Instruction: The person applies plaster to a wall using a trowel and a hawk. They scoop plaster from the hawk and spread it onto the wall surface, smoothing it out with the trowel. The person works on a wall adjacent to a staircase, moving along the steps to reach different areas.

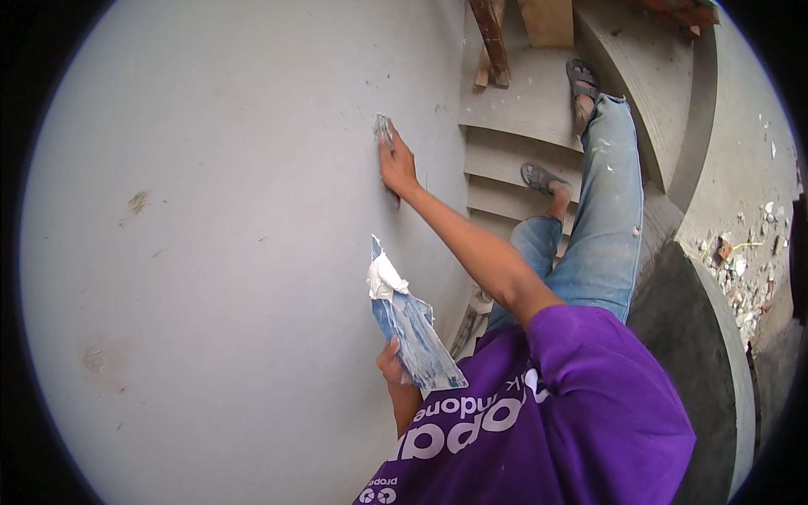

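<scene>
- Holds a flat, oblong board (pixel 431 349), streaked blue and grey, in the left hand (pixel 390 364), with the thumb over one edge, just beside the wall (pixel 236 252).
- Bears a thick, creamy white lump of paste (pixel 385 278) near the far end.
- Grips a smeared scraper (pixel 383 126) at the smooth, scuffed wall, with the right hand's (pixel 398 166) fingers curled round.
- Farther right: bare concrete steps (pixel 526 101), chunky rubble (pixel 741 290).

purple shirt (pixel 619 387) | white lettering (pixel 421 439), large and small, upside down in view
</scene>
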Demonstrator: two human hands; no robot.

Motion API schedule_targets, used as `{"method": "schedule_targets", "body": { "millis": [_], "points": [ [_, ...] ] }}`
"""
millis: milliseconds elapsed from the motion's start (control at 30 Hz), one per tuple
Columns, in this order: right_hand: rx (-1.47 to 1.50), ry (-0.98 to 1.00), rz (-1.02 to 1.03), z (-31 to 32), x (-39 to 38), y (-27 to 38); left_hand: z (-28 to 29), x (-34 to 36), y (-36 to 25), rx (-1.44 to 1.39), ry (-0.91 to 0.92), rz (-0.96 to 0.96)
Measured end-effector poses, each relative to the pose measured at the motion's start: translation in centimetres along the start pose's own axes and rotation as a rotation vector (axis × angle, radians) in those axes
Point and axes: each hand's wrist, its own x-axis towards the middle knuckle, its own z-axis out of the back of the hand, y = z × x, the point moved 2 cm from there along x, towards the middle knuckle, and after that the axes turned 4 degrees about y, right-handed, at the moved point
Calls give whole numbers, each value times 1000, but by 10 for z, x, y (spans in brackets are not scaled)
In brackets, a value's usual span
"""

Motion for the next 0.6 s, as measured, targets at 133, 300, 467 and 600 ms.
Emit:
{"method": "schedule_targets", "body": {
  "millis": [133,300,467,600],
  "points": [
    [186,-4,-248,-4,6,44,12,-1,6,-145,-35,15],
    [164,69,-256,-24,-18,37,9,0,0,-124,38,77],
    [96,-10,-213,-10,8,6,14,8,1,-167,157,52],
    [-71,106,-206,-13,-5,21,19,-3,7,-151,25,36]
  ]
}}
